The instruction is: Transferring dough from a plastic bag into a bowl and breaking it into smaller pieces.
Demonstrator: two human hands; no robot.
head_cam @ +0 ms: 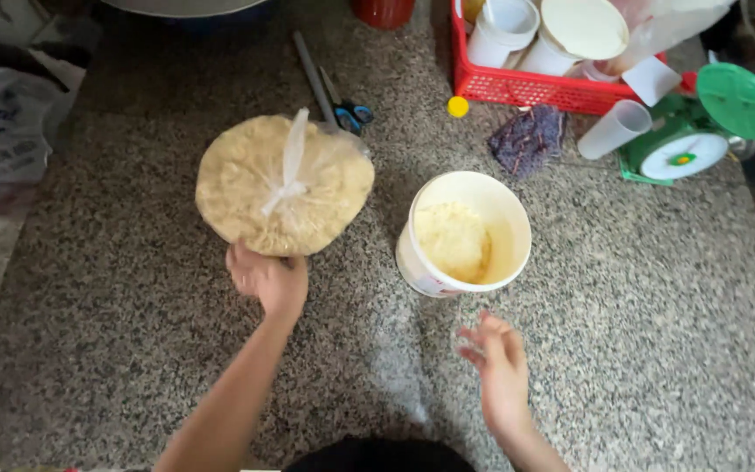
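Red basket (526,87) with white cups, green scale (701,131), scissors (347,109), dark cloth (528,138) (crumpled), yellow cap (458,107).

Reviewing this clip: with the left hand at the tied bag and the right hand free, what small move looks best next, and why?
Probably bring the right hand up to the bag's knot. The left hand touches only the near edge of the tied bag of pale crumbly food, the right hand hovers open over the counter, and the white tub stands partly filled beside the bag.
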